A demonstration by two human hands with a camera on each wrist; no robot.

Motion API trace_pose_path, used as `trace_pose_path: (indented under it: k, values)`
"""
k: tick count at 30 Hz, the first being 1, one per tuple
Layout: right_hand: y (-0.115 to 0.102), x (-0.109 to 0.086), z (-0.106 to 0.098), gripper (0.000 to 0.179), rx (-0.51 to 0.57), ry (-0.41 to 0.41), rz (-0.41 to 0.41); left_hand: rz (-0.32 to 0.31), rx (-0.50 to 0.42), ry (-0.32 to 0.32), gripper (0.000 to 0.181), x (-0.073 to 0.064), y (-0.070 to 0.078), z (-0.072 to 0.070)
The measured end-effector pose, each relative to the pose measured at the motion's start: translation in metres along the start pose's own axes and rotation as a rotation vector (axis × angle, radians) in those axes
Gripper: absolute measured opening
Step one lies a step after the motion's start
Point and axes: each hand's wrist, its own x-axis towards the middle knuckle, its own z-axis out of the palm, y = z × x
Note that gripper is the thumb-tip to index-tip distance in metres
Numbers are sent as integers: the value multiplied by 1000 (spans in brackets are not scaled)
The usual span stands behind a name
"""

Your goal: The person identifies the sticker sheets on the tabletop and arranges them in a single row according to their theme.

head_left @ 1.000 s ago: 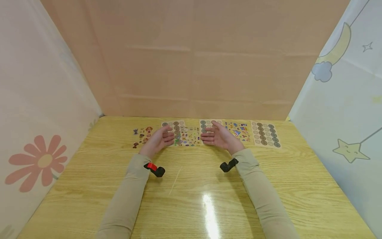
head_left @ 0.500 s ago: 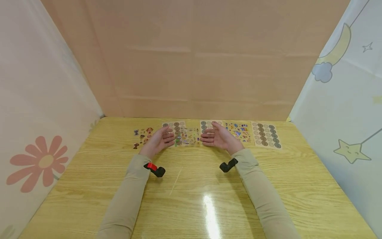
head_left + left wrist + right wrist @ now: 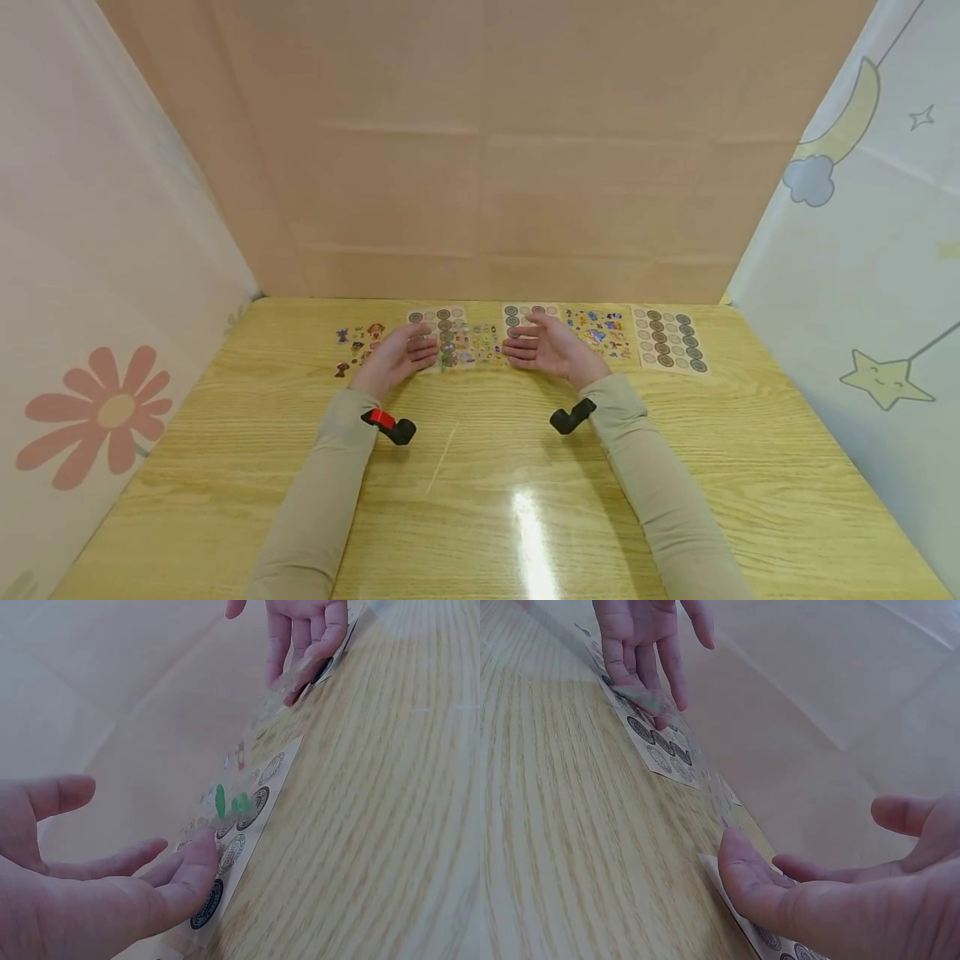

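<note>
A clear sticker sheet (image 3: 474, 346) with small colourful prints spans between the hands, raised over the table. The left hand (image 3: 393, 358) has its thumb apart and its fingers extended, fingertips at the sheet's left edge. The facing right hand (image 3: 555, 350) touches the opposite edge with nearly straight fingers. In the left wrist view, green prints (image 3: 238, 802) show on the sheet beside the left fingertips. Below the left hand lies a paper sheet of round stamp-like stickers (image 3: 444, 317). A similar round-sticker sheet (image 3: 512, 311) lies partly hidden behind the right hand.
On the wooden table (image 3: 480, 467), a clear sheet with dog prints (image 3: 375, 332) lies at left. Right of the hands are a blue-and-orange sticker sheet (image 3: 596, 333) and another round-sticker sheet (image 3: 667, 340). A tan backdrop (image 3: 480, 167) rises behind, with printed cloth at both sides.
Both hands keep nearly the same place and pose around the clear sticker sheet. The view has tilted very slightly.
</note>
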Motion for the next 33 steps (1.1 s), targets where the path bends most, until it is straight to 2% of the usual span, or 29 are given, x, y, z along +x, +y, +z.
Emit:
trace_pose_path:
  k: [7, 12, 18, 25, 33]
  values:
    - [1, -3, 4, 68, -73, -32, -21, -11, 56, 14, 46, 1, -3, 0]
    - [3, 1, 7, 56, -93, 17, -18, 10, 208, 51, 40, -1, -5, 3]
    - [7, 7, 9, 43, -136, 73, -19, 43, 358, 124, 44, -1, -7, 6]
    - [10, 5, 16, 47, -243, 111, -67, 75, 393, 122, 46, -3, -8, 8]
    - [11, 5, 20, 50, -258, 63, -76, 131, 384, 65, 40, -8, -4, 13]
